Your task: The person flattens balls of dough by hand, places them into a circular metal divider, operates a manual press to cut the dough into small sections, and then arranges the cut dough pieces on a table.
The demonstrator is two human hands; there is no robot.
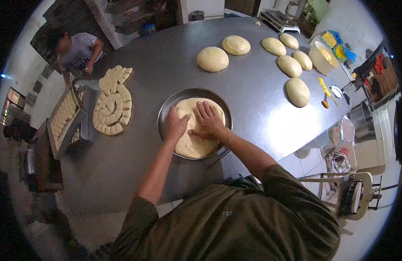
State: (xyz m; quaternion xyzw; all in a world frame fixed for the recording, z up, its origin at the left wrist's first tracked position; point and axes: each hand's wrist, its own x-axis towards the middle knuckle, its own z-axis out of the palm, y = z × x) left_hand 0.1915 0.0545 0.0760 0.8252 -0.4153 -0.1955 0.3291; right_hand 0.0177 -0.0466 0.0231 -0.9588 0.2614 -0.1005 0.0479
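A round, flat sheet of pale dough [193, 150] fills most of a dark round metal pan [227, 104] on the table in front of me. My right hand [208, 122] lies flat on the dough with its fingers spread. On the dough's left side, close to the pan's rim, rests my left hand [176, 123]. Its thumb stands apart from the other fingers, which are partly turned out of sight. Neither hand holds anything; both touch the dough.
Two dough balls [212, 59] sit beyond the pan, several more [298, 92] to the right near a white tub [318, 61]. Cut dough pieces [113, 110] lie left, beside trays [64, 117]. A person [81, 52] stands far left. A scale [280, 21] is at the back.
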